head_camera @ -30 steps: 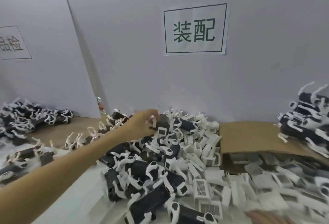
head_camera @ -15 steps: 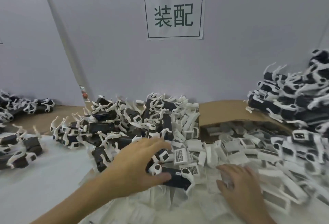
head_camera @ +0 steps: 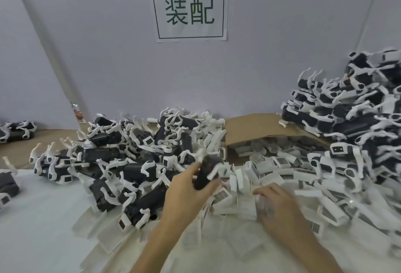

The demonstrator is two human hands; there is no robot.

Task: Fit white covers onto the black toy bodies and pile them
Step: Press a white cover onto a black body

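Way out at 9 o'clock there's a small clump of toys (head_camera: pixel 17 130) on the brown tabletop (head_camera: pixel 50 140). A white sheet (head_camera: pixel 43 218) covers the near part of the table.

Next over, from roughly 9 to 11 o'clock of the left hand (head_camera: pixel 188 188), sits a messy middle pile (head_camera: pixel 130 157) of black bodies with white legs poking out every which way. It's packed right up against the hand. The left hand is just below centre, thumb and fingers wrapped round one black toy body (head_camera: pixel 205 171), which is tilted up over the heap and a bit blurry.

Straight up at 12, a paper sign (head_camera: pixel 191 10) hangs on the grey wall (head_camera: pixel 108 55).

At 3 o'clock of the left hand, loose white covers (head_camera: pixel 243 188) fill the gap between the hands. The right hand (head_camera: pixel 280 205) lies on them with its fingers curled down, too smeared to say if it's pinching one.

At 1 o'clock a cardboard box (head_camera: pixel 256 125) spills more covers. Far right, at 2 to 3 o'clock, a tall stack of toys (head_camera: pixel 358 120) rests on the box flap.
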